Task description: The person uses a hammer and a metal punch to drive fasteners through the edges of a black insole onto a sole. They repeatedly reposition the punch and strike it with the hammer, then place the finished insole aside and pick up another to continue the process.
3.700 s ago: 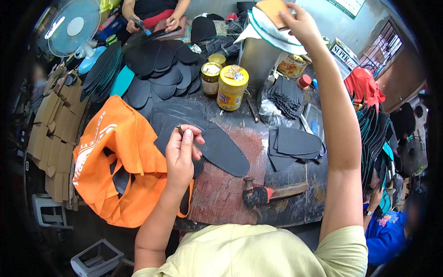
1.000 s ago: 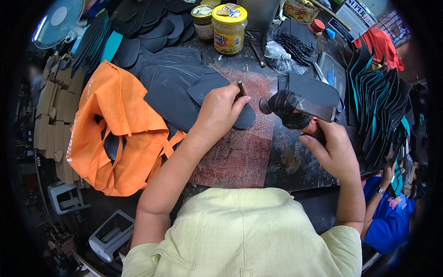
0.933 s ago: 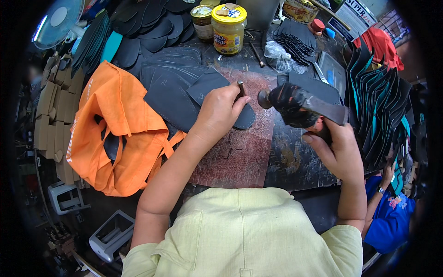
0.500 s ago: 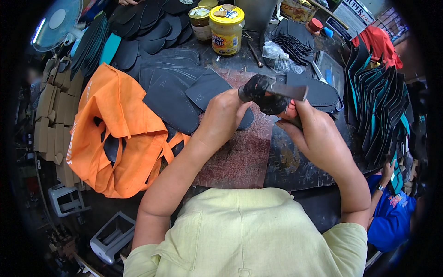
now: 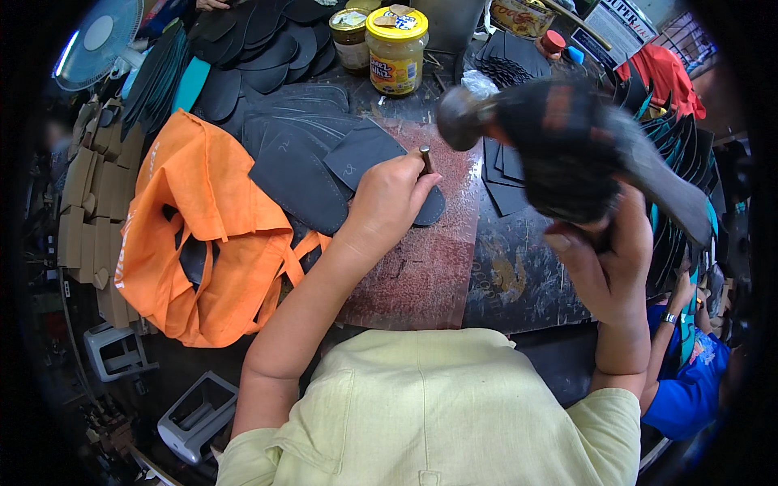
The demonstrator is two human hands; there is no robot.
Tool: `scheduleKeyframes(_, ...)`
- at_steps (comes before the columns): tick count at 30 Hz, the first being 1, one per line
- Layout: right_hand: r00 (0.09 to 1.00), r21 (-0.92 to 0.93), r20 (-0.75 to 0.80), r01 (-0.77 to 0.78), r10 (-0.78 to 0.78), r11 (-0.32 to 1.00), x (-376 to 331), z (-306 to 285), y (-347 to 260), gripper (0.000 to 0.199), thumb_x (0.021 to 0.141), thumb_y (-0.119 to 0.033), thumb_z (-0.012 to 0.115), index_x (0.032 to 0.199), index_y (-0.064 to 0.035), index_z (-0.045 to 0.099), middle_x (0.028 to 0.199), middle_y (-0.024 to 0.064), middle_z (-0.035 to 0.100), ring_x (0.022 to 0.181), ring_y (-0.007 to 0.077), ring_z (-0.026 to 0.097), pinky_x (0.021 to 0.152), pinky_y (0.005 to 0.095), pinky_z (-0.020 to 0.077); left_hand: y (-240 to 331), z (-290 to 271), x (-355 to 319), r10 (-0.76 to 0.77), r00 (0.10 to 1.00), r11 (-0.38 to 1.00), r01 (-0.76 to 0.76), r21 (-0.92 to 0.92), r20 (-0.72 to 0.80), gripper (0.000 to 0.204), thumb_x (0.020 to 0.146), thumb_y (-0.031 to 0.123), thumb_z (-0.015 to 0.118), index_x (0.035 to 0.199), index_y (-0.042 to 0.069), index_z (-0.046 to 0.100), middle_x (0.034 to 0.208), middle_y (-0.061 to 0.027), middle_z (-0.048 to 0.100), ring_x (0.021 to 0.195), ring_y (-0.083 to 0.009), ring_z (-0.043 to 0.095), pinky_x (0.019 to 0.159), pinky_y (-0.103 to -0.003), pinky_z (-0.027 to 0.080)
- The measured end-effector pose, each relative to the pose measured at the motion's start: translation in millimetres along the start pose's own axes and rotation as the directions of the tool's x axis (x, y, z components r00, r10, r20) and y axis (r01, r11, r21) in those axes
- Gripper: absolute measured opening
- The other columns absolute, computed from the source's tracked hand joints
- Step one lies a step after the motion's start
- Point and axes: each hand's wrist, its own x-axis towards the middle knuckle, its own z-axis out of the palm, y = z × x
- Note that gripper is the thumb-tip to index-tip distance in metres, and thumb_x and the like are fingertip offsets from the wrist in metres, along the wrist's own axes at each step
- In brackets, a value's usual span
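My left hand (image 5: 387, 194) is closed round a thin metal punch (image 5: 426, 159) that stands up from the fist; its lower end is hidden. Beneath lie black sole-shaped pieces (image 5: 301, 185) with rows of small holes along the edges, and a squarish black piece (image 5: 356, 154) rests on top of them. My right hand (image 5: 612, 263) grips a hammer (image 5: 463, 120) raised above the table. Black wrapping covers the middle of the hammer, which is blurred by motion. A dark red board (image 5: 413, 279) lies under the work.
An orange cloth bag (image 5: 203, 251) sits left of the work. Jars (image 5: 397, 61) with yellow and other lids stand at the back. Stacked black and teal pieces (image 5: 681, 186) fill the right edge, where a person in blue (image 5: 693, 389) works. Black cut pieces (image 5: 259, 49) are heaped at the far left.
My right hand has lifted the hammer up and to the right, away from the punch and nearer the camera. The left hand has stayed in place, and the punch's top now shows.
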Motion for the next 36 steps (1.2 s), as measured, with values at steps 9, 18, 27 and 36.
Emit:
scheduleKeyframes(9,0.923,-0.226,0.288,-0.193,0.255,0.955,5.6,18.3,16.5,0.041,0.090,-0.008,0.077,0.124,0.0004,0.055,0.100,0.0261,0.070,0.097,0.0497,0.066,0.078,0.0473,0.0536,1.2,7.9,-2.9,0.081,0.995,0.993,-0.085,-0.079,-0.051,0.016,0.094,0.010,0.071,0.098,-0.003,0.064,0.088,-0.0256,0.068,0.085,-0.0462,0.068,0.075,-0.051,0.054)
scheduleKeyframes(18,0.990,-0.103,0.128,-0.040,0.053,0.994,4.4,-2.3,-3.0,0.046,0.088,-0.003,0.078,0.127,0.0059,0.057,0.100,0.0143,0.072,0.088,0.0246,0.072,0.080,0.0344,0.0556,2.4,-2.2,-1.8,-0.014,0.999,0.999,0.016,-0.043,0.041,0.021,0.096,0.015,0.070,0.099,-0.004,0.064,0.088,-0.0264,0.069,0.085,-0.0465,0.068,0.074,-0.052,0.053)
scheduleKeyframes(27,0.936,-0.219,0.285,-0.144,0.205,0.965,0.5,20.0,14.3,0.046,0.090,-0.006,0.076,0.130,0.0023,0.055,0.100,0.0233,0.072,0.096,0.0460,0.070,0.082,0.0455,0.0561,6.7,5.6,-8.9,0.139,0.990,0.990,-0.139,0.006,-0.035,0.018,0.094,0.011,0.072,0.098,-0.004,0.064,0.089,-0.0239,0.069,0.083,-0.0450,0.068,0.073,-0.052,0.053)
scheduleKeyframes(36,0.972,-0.175,0.200,-0.093,0.128,0.980,2.9,-7.8,-6.8,0.046,0.090,-0.009,0.078,0.127,0.0059,0.057,0.091,0.0146,0.069,0.085,0.0247,0.070,0.082,0.0340,0.0541,-1.5,4.8,-4.8,-0.023,0.999,0.990,0.027,-0.141,0.030,0.022,0.096,0.015,0.072,0.095,-0.004,0.062,0.085,-0.0268,0.068,0.081,-0.0466,0.067,0.071,-0.052,0.052)
